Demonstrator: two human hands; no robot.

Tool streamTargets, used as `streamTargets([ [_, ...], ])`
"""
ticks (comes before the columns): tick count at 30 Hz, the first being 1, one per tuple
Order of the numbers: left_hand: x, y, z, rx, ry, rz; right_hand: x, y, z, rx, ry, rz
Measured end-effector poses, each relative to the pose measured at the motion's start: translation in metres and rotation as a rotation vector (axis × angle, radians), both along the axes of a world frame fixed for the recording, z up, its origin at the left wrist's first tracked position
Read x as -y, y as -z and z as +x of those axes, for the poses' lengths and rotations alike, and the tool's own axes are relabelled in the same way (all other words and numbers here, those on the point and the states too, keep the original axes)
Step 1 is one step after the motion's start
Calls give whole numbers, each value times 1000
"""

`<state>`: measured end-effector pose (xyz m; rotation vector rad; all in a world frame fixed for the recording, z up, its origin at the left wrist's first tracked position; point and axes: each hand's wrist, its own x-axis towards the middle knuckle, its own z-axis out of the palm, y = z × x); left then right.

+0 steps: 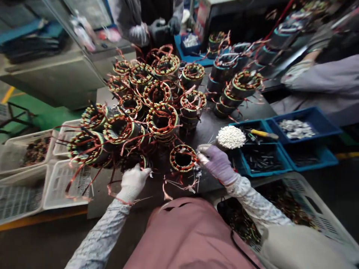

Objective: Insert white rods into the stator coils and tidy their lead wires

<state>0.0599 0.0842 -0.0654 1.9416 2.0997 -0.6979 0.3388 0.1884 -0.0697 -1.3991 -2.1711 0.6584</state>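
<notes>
My left hand [134,183], in a white glove, has its fingers curled over the near rim of a dark motor stator [144,161] at the front of the stacks. To the right, a single stator [183,158] with an orange and yellow winding ring faces up on the table. Beside its right edge is my right hand [217,162], in a purple glove with pale fingertips. Its thumb and fingers are pinched together by the red lead wires; what lies between them is too small to make out. Copper-red leads [179,186] trail in front of this stator.
Several stacked stators [161,119] cover the table's left and middle. On the right are a heap of small white pieces [230,137], blue bins [266,158] and a yellow-handled tool [263,133]. Plastic crates [66,183] flank the table. Co-workers' gloved hands [161,30] and a sleeve [325,76] are across.
</notes>
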Motion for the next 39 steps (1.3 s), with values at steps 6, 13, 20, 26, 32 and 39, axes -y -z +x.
streamTargets([
  [6,31,-21,2,116,-28,243,-17,0,-50,403,-51,-123],
  [13,0,-55,37,575,-3,608,-13,22,-72,159,-140,-36],
  [20,-81,-31,83,270,252,128,-7,-4,-1,-39,-221,134],
  [26,-105,-28,111,120,341,-177,-5,17,25,82,-399,-107],
  [32,-101,-44,110,100,245,-99,-7,34,27,5,-412,-109],
  [39,-112,-20,135,80,157,-147,-10,18,27,230,-515,-68],
])
